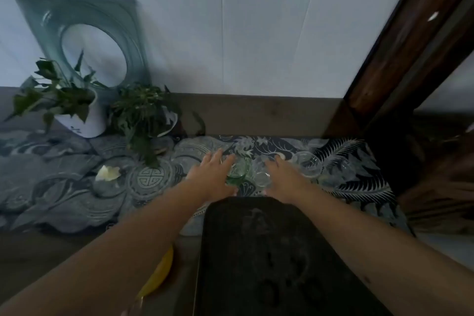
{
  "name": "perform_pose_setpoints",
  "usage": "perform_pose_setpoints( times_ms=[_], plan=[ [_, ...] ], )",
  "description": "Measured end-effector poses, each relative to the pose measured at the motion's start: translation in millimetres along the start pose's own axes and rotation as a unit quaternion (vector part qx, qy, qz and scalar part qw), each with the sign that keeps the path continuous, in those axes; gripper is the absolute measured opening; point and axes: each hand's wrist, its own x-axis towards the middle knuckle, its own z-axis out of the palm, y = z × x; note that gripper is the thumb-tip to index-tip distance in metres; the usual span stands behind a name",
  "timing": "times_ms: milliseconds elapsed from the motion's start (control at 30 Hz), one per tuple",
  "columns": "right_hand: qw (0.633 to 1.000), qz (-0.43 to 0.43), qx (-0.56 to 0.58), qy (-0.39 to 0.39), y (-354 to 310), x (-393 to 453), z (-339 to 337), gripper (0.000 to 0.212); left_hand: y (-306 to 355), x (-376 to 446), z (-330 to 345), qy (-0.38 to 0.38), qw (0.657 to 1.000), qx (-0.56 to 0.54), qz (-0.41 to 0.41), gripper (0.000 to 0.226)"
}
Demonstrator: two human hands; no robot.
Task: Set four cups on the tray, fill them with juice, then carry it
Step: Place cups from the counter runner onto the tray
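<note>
The cups point(239, 170) stand in a close group on the patterned cloth point(77, 187), just beyond the far edge of the dark tray point(269, 251), which has nothing on it yet; one cup is greenish, the others are clear glass and hard to count in this dim and blurred view. The left hand point(213, 174) reaches over the left side of the group with its fingers spread and nearly straight, and I cannot tell if it already touches the green cup. The right hand point(280, 177) is also spread wide, over the clear cups, and seems to hold nothing. The main danger, in my judgement, is that the glasses are so near to each other that taking one may knock its neighbour, and clear glass on a busy pattern is easy to misjudge. A soft cloth can also wrinkle and tip a cup. To the left, the two potted plants point(107, 113) and a small white thing point(107, 173) stand well apart from the hands. On the right a dark wooden frame point(400, 72) closes the surface, so there is less room there. A yellow object point(157, 274) lies just beside the tray's left edge, near the left forearm, and could be pushed when the tray is lifted.
</note>
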Motion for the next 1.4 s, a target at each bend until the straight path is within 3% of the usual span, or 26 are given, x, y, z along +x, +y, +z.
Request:
perform_pose_setpoints(
  times_ms=[400,600,1033,1400],
  plan=[
    [0.995,0.044,0.029,-0.081,11.5,94.5,18.7,0.097,2.7,95.1,27.0,-0.064,0.995,-0.068,-0.036,0.106],
    [0.996,0.011,0.052,-0.067,14.2,107.3,22.5,0.086,8.5,107.4,32.8,-0.098,0.993,-0.057,-0.026,0.103],
    [0.999,0.006,0.053,-0.011,5.0,90.6,9.9,0.062,17.2,99.7,27.8,-0.042,0.997,-0.053,-0.034,0.087],
    [0.999,-0.017,0.039,0.024,8.5,14.1,-8.9,0.087,36.3,39.7,4.9,0.005,0.999,-0.033,0.032,0.085]
  ],
)
